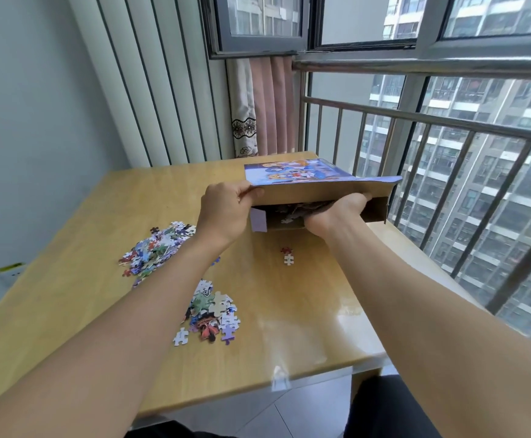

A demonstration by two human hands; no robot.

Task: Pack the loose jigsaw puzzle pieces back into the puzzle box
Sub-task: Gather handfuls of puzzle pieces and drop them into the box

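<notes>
Packing in progress. The puzzle box [317, 197] lies at the far right of the table [68, 298], its open end facing the person. The left hand [226, 213] pinches the lifted lid flap [336, 188], thumb on top and curled fingers below. The right hand [336, 210] reaches into the opening, its fingers hidden inside, so whether they are spread or closed on pieces cannot be told. Loose pieces remain in a far-left heap [155, 251], a near-centre cluster [213, 314] and a small pair [287, 256] just in front of the box. The pieces appear light, thin, stiff and prone to scattering; they are probably best gathered by cupped handfuls or slid along the smooth tabletop. The thin cardboard flap likely bends easily, so it is best held near its fold.
</notes>
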